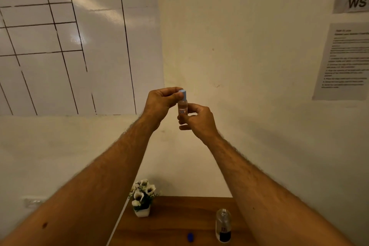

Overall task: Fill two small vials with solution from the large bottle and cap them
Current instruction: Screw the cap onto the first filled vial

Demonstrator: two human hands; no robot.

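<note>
Hands meet in front of the cream wall (249,46), raised well above the wooden table (179,217), and between them sits a small vial (182,107). Taking that vial as the reference: the left hand (159,104) comes in from its left and upper side, with fingers curled over and pinching the light blue cap (182,93) that sits on the vial's top. The right hand (196,121) is below and to the vial's right, thumb and fingertips curled round the lower part of the clear body, just under a small white label with dark handwriting. The vial stands roughly upright and holds a pale pinkish liquid.

Far below the vial, near the bottom edge of the view, a large clear bottle (223,225) stands upright on the table, uncapped at the neck, with a dark label low on its body. Left of that bottle, a small dark blue cap (190,237) lies on the wood. Below and left of the vial, at the table's back corner, is a white pot of white flowers (142,197).

Up and left of the vial hangs a whiteboard (79,36) ruled with dark lines. Right of the vial, a printed sheet (343,62) is stuck to the wall, with a sign (353,3) reading "WS" above it.
</note>
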